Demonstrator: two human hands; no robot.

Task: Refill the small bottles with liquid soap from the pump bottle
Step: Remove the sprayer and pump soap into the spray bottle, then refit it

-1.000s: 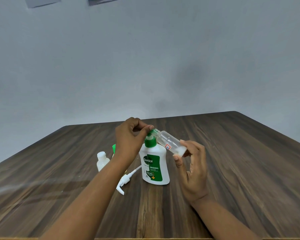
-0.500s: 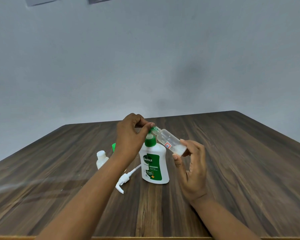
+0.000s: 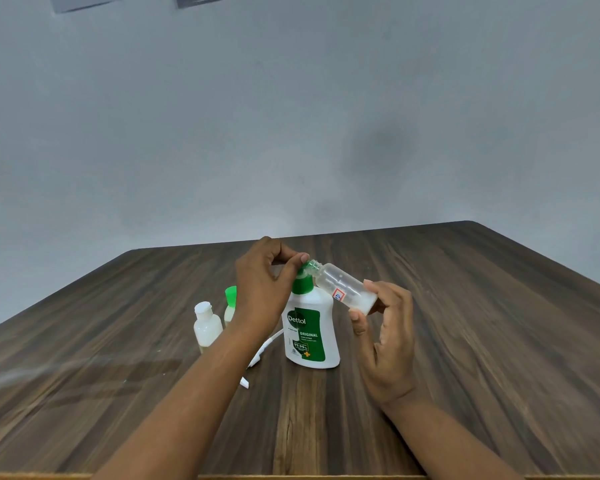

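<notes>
Grips small clear bottle (image 3: 347, 289) by its base in right hand (image 3: 385, 337), tilted, open mouth just beside pump bottle (image 3: 310, 334) neck, likely lining up a transfer | curls left hand (image 3: 264, 282) over that neck, thumb at the mouth; cannot tell what it pinches | leaves pump head (image 3: 258, 356) on table (image 3: 465, 341), presumably freeing the opening

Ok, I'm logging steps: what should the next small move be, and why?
Probably lift the left hand away with the cap it seems to pinch: the small bottle's threaded neck shows bare, and the right hand holds it tilted.
</notes>
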